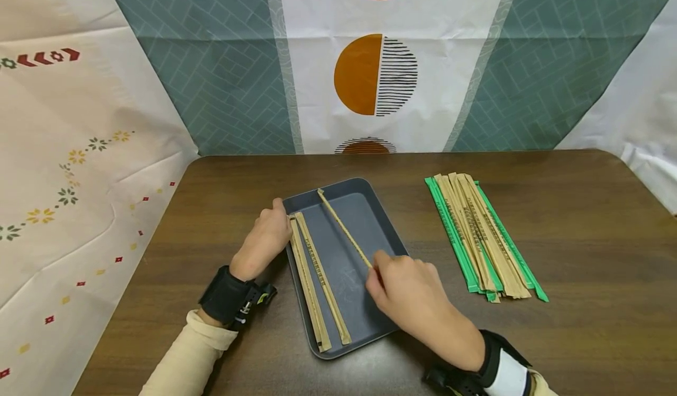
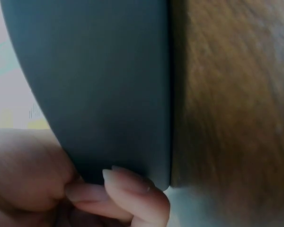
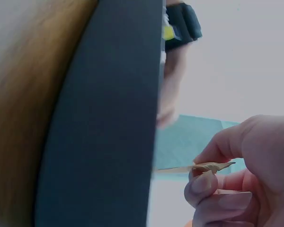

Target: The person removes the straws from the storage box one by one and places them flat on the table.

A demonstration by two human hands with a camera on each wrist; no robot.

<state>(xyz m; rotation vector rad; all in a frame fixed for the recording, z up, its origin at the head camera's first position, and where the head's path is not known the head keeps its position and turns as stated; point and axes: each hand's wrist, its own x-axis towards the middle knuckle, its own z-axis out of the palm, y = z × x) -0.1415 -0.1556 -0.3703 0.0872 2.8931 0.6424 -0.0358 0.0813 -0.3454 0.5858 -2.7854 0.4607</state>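
My left hand (image 1: 266, 235) grips the far left part of the grey rectangular tray (image 1: 365, 208). In the left wrist view the curled fingers (image 2: 137, 194) hold the tray's outer wall near a corner. Thumb and fingers of my right hand (image 1: 415, 290) pinch the near end of a tan paper-wrapped straw (image 1: 344, 228), which slants over the tray with its far end by the far rim. Its crimped wrapper end (image 3: 213, 166) shows between the fingertips in the right wrist view. Two similar tan straws (image 1: 322, 278) lie lengthwise along the tray's left side.
To the right of the tray, a loose pile of tan wrapped straws (image 1: 471, 225) and green wrapped straws (image 1: 449, 231) lies on the brown wooden table (image 1: 592, 225). A patterned cloth (image 1: 222, 90) hangs behind the table's far edge.
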